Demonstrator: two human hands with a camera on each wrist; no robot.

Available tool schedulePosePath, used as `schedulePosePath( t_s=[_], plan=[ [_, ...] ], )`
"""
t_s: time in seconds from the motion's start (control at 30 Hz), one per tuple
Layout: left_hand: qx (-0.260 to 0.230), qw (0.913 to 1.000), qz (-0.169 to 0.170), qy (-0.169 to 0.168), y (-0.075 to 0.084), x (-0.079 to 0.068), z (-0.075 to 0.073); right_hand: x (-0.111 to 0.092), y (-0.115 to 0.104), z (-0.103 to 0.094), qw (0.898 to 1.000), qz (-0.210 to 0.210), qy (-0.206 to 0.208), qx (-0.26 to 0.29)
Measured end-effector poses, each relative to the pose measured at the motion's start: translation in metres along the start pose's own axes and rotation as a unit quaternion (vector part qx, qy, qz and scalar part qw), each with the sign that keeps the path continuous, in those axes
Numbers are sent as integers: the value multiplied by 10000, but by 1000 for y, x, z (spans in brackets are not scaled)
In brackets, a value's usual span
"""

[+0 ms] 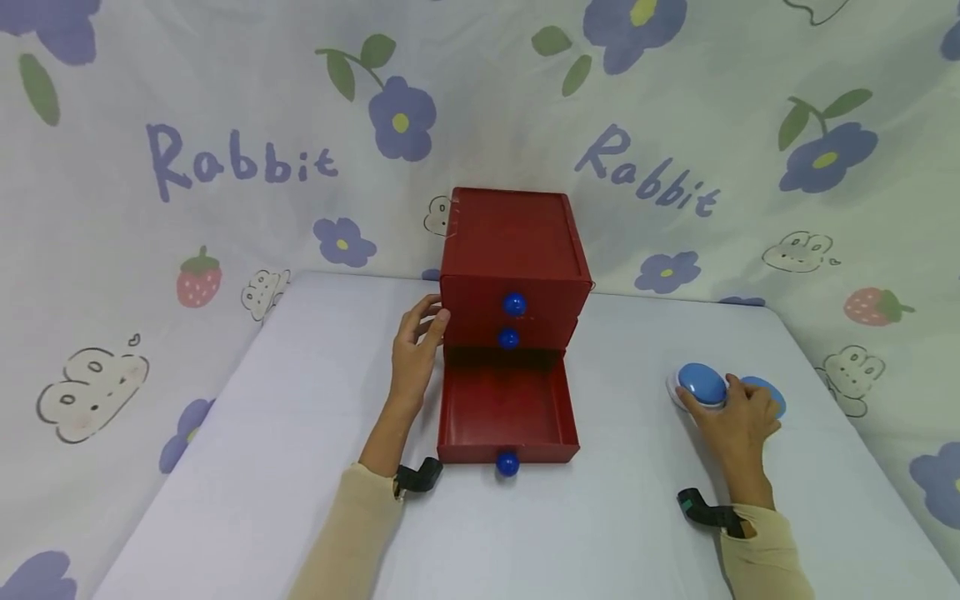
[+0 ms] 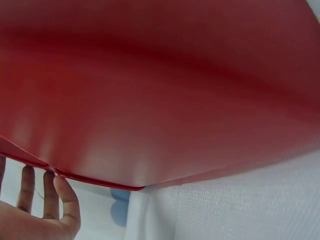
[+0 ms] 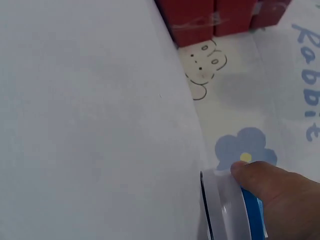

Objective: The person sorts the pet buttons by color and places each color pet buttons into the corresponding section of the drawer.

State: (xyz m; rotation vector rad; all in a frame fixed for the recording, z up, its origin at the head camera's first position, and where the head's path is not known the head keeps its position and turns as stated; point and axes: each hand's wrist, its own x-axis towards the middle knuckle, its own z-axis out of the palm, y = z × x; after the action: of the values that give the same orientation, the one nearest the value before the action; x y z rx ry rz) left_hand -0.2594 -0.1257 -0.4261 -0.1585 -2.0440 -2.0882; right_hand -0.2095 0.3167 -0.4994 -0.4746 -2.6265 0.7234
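A red drawer cabinet (image 1: 513, 237) with blue round knobs stands at the middle back of the table, its bottom drawer (image 1: 461, 454) pulled out. My left hand (image 1: 415, 350) touches the cabinet's left side with its fingertips near the front edge; in the left wrist view the fingers are loosely bent against the red wall. On the right, thumb and fingers of my right hand (image 1: 738, 417) pinch a round push button (image 1: 702, 383) with a white base and blue domed top. A second blue round thing (image 1: 772, 396) lies just right of it, partly hidden by that hand.
The white table (image 1: 615, 517) reaches back to a printed cloth backdrop (image 1: 495, 108) with flowers and rabbits. Black wrist camera mounts (image 1: 420, 477) stick out from both forearms. The open drawer juts toward me between the two arms.
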Motion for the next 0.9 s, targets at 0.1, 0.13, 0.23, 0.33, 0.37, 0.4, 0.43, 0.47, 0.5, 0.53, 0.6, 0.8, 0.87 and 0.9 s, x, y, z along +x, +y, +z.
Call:
schedulePosePath(
  t_s=[0.1, 0.13, 0.23, 0.33, 0.37, 0.4, 0.43, 0.47, 0.5, 0.53, 0.6, 0.8, 0.87, 0.9],
  plan=[
    [-7, 10000, 31, 15, 0, 0, 0, 2, 4, -1, 9998, 37, 30, -173],
    [7, 10000, 48, 20, 1, 1, 0, 3, 5, -1, 9998, 39, 39, -206],
    [69, 9999, 78, 22, 1, 1, 0, 3, 5, -2, 9996, -17, 45, -265],
    [134, 9999, 47, 6, 0, 1, 1, 1, 5, -2, 9998, -53, 85, -196],
    [136, 9999, 38, -9, -1, 0, 1, 0, 5, -1, 9998, -54, 102, -138],
    [131, 9999, 24, -26, -1, 0, 1, -2, 6, -1, 9999, -41, 114, -67],
    [122, 9999, 21, -32, -2, 0, 1, -3, 5, 0, 9999, -32, 122, 5],
    [121, 9999, 15, -33, -2, 0, 1, -4, 4, 0, 9999, -18, 120, 87],
    [115, 9999, 5, -39, -3, 0, 1, -5, 4, 1, 9998, -10, 116, 181],
    [111, 9999, 9, -42, -3, 1, 1, -6, 2, 1, 9995, 4, 109, 281],
    [109, 9999, -4, -27, -4, 1, 1, -8, -2, 0, 9987, 32, 73, 497],
    [35, 10000, 32, -12, -4, 1, 1, -14, -24, -2, 9966, -208, 18, 799],
    [37, 10000, 23, -17, -4, 1, 1, -17, -32, -3, 9960, -356, 5, 821],
    [43, 10000, 19, -22, -4, 1, 1, -19, -36, -3, 9957, -381, -12, 842]
  ],
)
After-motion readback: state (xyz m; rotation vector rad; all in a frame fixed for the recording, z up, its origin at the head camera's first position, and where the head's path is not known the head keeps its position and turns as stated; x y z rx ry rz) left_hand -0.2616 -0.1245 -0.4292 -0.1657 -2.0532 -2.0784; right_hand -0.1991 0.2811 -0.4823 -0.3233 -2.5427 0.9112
